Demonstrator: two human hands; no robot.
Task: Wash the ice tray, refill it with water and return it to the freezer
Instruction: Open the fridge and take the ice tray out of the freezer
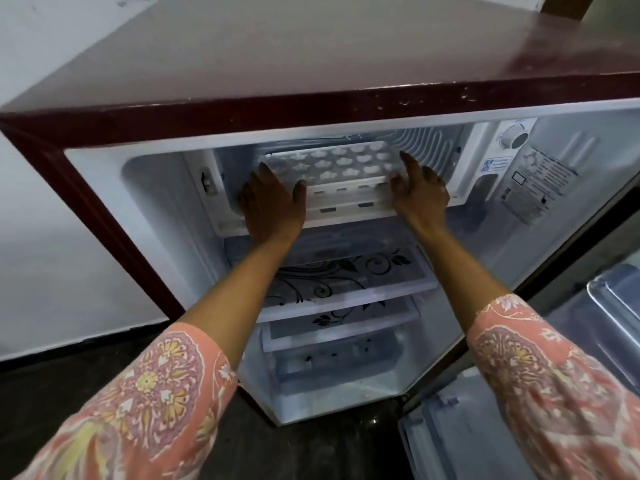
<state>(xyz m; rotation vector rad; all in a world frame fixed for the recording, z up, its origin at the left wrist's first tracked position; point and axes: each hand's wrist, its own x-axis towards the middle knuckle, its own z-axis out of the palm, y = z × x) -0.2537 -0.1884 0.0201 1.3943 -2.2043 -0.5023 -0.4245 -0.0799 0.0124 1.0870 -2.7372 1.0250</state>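
Both hands, left hand (272, 202) and right hand (420, 195), spread flat beside the ice tray (332, 162), keeping it level between them in the freezer (221, 188).

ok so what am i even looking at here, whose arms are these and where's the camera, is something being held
There is only one picture, taken by a wide-angle camera worn on a person's head, looking forward and down. That is why the two arms seem to reach out from the bottom edge: they belong to the wearer. No machine is involved.

The person faces a small maroon fridge with its door swung open at the right. At the top sits the freezer compartment. A white ice tray rests at its mouth, its cups looking pale; whether that is water or ice I cannot tell.

The left hand and the right hand sit at the tray's two near corners, fingers spread rather than closed in a grip. Below are glass shelves with a black floral print.
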